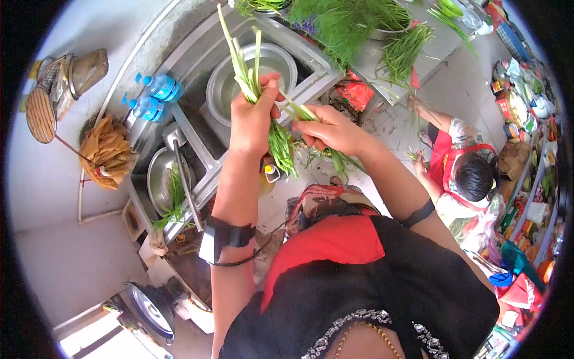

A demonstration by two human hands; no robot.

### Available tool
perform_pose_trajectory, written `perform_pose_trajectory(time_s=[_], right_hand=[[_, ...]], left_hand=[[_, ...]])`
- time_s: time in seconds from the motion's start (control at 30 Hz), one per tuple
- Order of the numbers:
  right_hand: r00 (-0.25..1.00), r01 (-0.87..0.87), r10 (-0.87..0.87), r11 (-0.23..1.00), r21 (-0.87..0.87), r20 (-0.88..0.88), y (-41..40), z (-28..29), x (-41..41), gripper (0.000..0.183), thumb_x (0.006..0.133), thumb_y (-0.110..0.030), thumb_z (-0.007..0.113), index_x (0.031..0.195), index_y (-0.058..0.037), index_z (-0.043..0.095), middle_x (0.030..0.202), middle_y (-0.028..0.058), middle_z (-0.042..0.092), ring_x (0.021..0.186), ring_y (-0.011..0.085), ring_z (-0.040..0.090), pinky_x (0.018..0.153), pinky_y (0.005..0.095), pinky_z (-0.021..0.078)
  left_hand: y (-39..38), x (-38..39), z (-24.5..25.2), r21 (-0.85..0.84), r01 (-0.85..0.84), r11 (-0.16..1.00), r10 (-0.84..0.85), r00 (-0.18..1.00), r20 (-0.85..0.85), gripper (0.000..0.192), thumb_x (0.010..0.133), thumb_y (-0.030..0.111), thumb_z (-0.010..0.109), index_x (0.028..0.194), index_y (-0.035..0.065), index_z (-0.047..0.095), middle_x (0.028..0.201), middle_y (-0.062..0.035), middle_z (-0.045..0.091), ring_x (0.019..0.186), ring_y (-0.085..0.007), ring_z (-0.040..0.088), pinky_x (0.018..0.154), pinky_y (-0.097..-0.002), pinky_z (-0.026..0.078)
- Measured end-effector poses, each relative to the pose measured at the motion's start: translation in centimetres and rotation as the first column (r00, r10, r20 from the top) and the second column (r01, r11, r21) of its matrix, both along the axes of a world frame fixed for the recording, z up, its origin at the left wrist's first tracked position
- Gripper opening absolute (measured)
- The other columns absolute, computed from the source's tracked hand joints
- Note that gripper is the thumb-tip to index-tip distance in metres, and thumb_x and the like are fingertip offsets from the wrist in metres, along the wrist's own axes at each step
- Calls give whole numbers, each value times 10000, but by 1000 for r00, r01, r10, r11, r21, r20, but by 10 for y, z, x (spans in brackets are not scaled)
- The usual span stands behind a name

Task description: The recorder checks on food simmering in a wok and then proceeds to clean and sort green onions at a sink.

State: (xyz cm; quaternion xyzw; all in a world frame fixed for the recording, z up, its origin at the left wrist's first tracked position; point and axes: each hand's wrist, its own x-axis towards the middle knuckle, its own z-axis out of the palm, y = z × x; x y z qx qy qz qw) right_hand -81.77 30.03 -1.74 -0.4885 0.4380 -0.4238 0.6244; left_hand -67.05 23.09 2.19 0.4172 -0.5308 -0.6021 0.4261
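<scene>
My left hand (255, 112) grips a bunch of long green-leaved vegetable stalks (242, 67), possibly garlic chives or scallions. Their pale ends point up and away, and the leafy ends (282, 150) hang below my fist. Close beside it, my right hand (334, 128) is shut on a smaller bunch of similar stalks (341, 164), whose leaves trail down under my wrist. Both hands are in the air near the sink's front edge. Beyond my left hand, a round metal basin (215, 96) sits in the steel sink (309, 89), partly hidden by the stalks.
Another metal basin (154, 179) with greens (175, 193) stands below the faucet (181, 175). Blue pump bottles (163, 87) line the wall side. Feathery greens (345, 31) crowd the counter (381, 83). At right, a person in a red apron (468, 175) handles stalks.
</scene>
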Motion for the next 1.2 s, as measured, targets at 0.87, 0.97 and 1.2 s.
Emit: perform_pose_trajectory(time_s=[0.87, 0.97, 1.2], right_hand=[[653, 351, -179, 933, -85, 736, -45, 47, -84, 200, 920, -275, 464, 870, -83, 487, 589, -31, 388, 429, 46, 326, 425, 189, 264], [702, 571, -496, 821, 13, 511, -48, 59, -61, 196, 889, -277, 521, 864, -87, 485, 594, -24, 421, 436, 56, 328, 437, 205, 260], [693, 674, -618, 738, -30, 372, -57, 63, -28, 218, 835, -280, 606, 827, -84, 512, 577, -10, 474, 425, 70, 369, 408, 215, 264]], left_hand=[[22, 59, -29, 368, 187, 911, -105, 967, -231, 225, 837, 265, 593, 893, 50, 556, 655, -5, 477, 480, -96, 360, 507, -243, 319], [31, 46, -16, 331, 272, 904, -184, 944, -273, 188, 812, 167, 632, 891, 8, 569, 678, -35, 537, 481, -85, 404, 448, -203, 313], [48, -1, 1, 203, 277, 939, -280, 960, -13, 240, 708, 115, 730, 886, 3, 616, 642, 22, 520, 502, -48, 415, 458, -184, 315]])
